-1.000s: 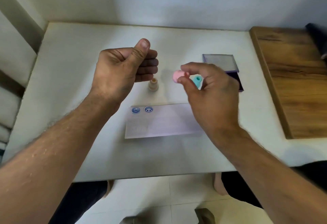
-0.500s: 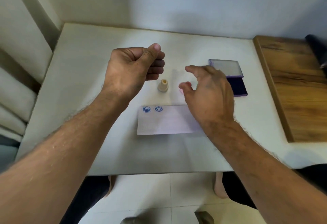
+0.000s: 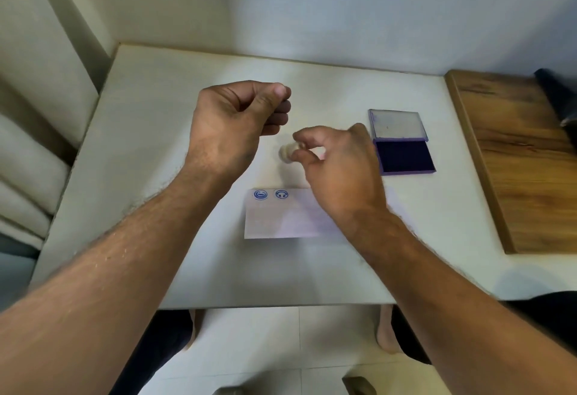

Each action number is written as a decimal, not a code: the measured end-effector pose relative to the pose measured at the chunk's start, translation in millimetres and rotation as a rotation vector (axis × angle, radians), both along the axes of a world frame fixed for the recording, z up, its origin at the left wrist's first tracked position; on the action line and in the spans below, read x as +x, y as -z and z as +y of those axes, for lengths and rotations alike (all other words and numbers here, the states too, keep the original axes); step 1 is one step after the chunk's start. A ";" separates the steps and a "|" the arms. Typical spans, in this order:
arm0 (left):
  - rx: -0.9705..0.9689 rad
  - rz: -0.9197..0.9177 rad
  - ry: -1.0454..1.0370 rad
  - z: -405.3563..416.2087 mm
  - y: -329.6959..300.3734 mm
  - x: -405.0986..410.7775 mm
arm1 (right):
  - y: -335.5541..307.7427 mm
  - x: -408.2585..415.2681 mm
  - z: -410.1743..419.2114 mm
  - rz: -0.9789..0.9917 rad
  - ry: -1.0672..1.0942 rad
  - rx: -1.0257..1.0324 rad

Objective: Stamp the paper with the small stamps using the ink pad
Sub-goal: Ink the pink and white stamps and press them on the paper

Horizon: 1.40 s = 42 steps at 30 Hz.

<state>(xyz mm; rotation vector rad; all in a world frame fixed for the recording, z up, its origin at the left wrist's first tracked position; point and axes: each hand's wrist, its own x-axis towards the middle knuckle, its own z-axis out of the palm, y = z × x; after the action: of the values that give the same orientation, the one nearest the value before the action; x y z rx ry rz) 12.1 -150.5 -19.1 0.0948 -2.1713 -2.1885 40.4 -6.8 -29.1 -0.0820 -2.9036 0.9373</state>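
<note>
The right hand [image 3: 338, 170] pinches a small cream stamp [image 3: 288, 153] between thumb and fingers, tipped sideways; the stamp is blurred, and whether it touches the surface cannot be told. A hint of pink shows under the same hand's fingers, too hidden to identify. The left hand [image 3: 232, 124] hangs above the counter [image 3: 150, 151] with fingers curled into a loose fist, thumb laid over them; nothing can be seen inside it.

The counter is a smooth, matte, off-white slab. On it lies a rectangular strip of pale paper [image 3: 281, 218], flat, its right end covered by the right wrist. Two round blue prints [image 3: 271, 194] sit side by side at the paper's far left corner.

To the right, apart from the paper, the ink pad [image 3: 404, 156] lies open: a purple-rimmed case with a dark blue inked rectangle, its clear lid [image 3: 397, 124] folded back flat beyond it. Further right, a wood-grained board [image 3: 524, 160] abuts the counter edge. Cushioned pale upholstery [image 3: 28, 176] runs along the left side.
</note>
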 end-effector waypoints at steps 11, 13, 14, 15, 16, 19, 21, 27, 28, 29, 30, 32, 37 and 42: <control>-0.053 0.092 0.394 10.0 -4.5 14.5 | -34.9 24.9 44.0 -0.444 0.348 -1.038; -0.092 0.099 0.436 13.0 -3.5 16.3 | -32.8 27.5 48.4 -0.515 0.357 -1.098; -0.106 0.105 0.447 14.4 -3.1 16.7 | -31.5 27.9 49.4 -0.537 0.357 -1.131; -0.116 0.109 0.451 15.5 -2.7 17.0 | -30.0 28.2 49.7 -0.554 0.350 -1.160; -0.122 0.111 0.449 16.0 -2.4 17.1 | -29.0 28.0 49.4 -0.569 0.337 -1.179; -0.108 0.100 0.456 15.7 0.9 15.9 | -23.2 25.7 50.4 -0.597 0.302 -1.209; -0.078 0.092 0.477 14.2 3.2 16.4 | -19.4 25.0 51.4 -0.613 0.293 -1.226; -0.104 0.095 0.464 18.1 8.5 12.9 | -11.9 22.2 55.6 -0.620 0.301 -1.273; -0.119 0.100 0.456 19.3 8.5 12.0 | -11.8 21.3 56.3 -0.613 0.303 -1.279; -0.129 0.105 0.449 20.2 8.1 11.3 | -11.8 20.4 56.8 -0.609 0.304 -1.280; -0.128 0.108 0.444 21.1 7.8 11.1 | -12.2 19.6 57.3 -0.605 0.305 -1.279; -0.099 0.106 0.441 22.0 6.8 11.4 | -13.4 18.7 58.1 -0.592 0.300 -1.272; -0.109 0.085 0.401 22.8 5.9 11.3 | -18.1 17.4 58.4 -0.511 0.291 -1.239; -0.113 0.069 0.357 21.5 4.3 9.1 | -22.0 16.2 58.3 -0.452 0.265 -1.239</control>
<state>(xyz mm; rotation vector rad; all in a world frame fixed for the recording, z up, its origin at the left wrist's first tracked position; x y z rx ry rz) 21.2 -129.0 -23.4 -0.3976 -2.4217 -2.1839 56.6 51.5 -7.1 -0.7867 -1.9847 2.6794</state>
